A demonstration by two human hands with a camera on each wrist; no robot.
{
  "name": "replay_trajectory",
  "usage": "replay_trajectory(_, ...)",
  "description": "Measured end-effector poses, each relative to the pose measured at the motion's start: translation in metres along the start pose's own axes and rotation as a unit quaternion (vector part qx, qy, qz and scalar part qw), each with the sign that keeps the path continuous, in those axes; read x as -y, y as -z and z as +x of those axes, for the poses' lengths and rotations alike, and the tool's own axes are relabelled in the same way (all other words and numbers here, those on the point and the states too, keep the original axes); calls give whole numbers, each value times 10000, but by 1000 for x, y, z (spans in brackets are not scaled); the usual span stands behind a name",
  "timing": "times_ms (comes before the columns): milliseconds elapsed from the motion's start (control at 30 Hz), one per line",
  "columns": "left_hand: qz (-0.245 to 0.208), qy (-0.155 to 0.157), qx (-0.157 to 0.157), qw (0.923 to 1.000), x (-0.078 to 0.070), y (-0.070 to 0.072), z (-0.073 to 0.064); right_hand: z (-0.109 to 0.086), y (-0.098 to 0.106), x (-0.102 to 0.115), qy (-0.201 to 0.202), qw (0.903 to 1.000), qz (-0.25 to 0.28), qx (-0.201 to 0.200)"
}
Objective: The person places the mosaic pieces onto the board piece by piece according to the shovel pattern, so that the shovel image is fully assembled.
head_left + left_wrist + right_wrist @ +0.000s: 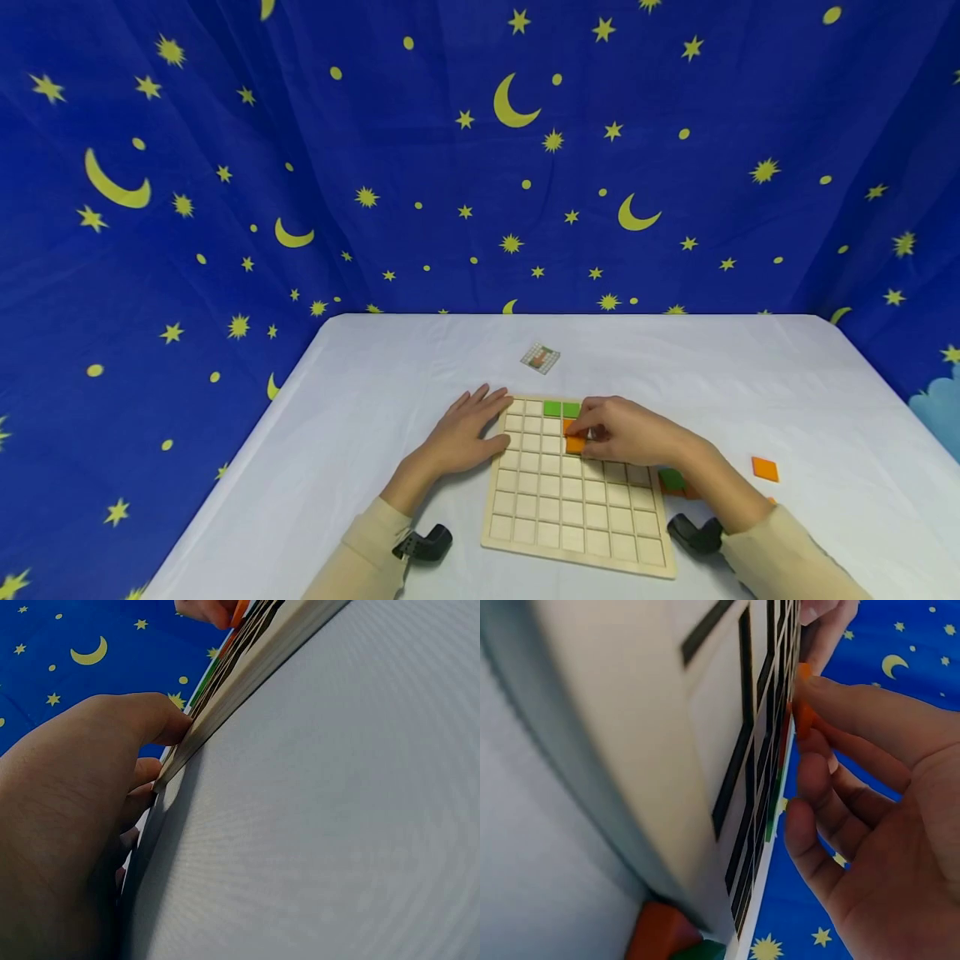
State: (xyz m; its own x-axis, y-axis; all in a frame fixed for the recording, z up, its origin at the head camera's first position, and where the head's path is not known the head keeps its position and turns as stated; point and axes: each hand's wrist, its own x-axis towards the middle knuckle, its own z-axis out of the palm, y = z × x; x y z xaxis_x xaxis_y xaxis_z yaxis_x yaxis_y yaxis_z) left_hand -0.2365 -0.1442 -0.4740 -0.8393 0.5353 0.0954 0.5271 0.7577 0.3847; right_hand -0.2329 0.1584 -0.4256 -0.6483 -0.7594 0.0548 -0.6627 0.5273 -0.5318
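Observation:
A wooden grid board [547, 486] lies on the white table. My right hand [630, 431] is over its upper part and pinches an orange square tile [804, 701] between thumb and fingers, tilted close to the board's face. Just above it in the head view, another orange tile [568, 427] lies in the grid, partly covered by the fingers. Two green tiles [552, 408] sit side by side in the top row. At the board's left edge rests my left hand [467, 433], fingers spread, with thumb and index fingertip touching the frame.
A small patterned card [540, 358] lies beyond the board. Right of the board, a green tile [672, 479] lies on orange ones, partly under my right forearm. A single orange tile [765, 469] is farther right. Star-patterned blue cloth [480, 167] hangs around the table.

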Motion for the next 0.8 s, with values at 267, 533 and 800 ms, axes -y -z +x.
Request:
replay_trajectory(267,-42,-2,21,10000,-2,2,-1,7,-2,0,-46,10000,55,-46)
replay_trajectory(533,-62,-29,3,10000,-3,2,0,6,-4,-4,-209,9997,90,16)
replay_trajectory(800,-12,19,10,10000,-3,3,0,5,-4,-4,-140,9997,192,-4)
